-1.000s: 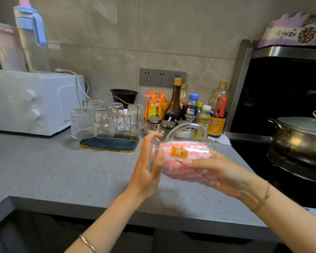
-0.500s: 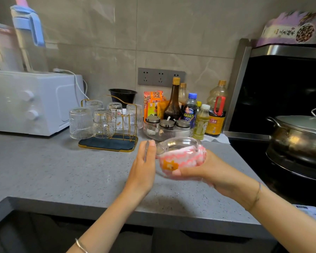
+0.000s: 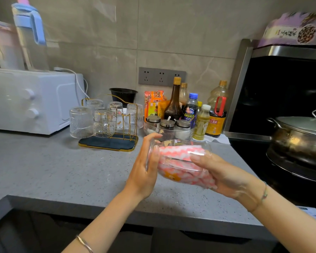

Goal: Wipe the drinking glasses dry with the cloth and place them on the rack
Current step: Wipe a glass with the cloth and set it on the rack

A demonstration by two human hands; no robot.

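Observation:
A clear drinking glass (image 3: pixel 179 146) lies on its side in the air above the grey counter (image 3: pixel 62 170), with a pink and white cloth (image 3: pixel 173 152) stuffed inside it. My left hand (image 3: pixel 144 172) grips the glass's left end, thumb on top. My right hand (image 3: pixel 223 174) holds the right end, thumb lying over the glass wall and fingers curled under the cloth tail (image 3: pixel 193 178). Behind and to the left stands the gold wire rack (image 3: pixel 108 143) on its dark tray. Several ribbed glasses (image 3: pixel 81 123) sit upside down on and beside it.
A white oven (image 3: pixel 35 101) stands at the left with jugs on top. Sauce bottles (image 3: pixel 174 105) and a glass bowl of spice jars (image 3: pixel 168 128) crowd the back wall just behind my hands. A lidded metal pot (image 3: pixel 299 139) sits on the stove at right.
The glass has been turned between my hands; the handle that stood on top a second ago is out of sight. The cloth pattern inside has shifted round. Both hands stay in roughly the same place.

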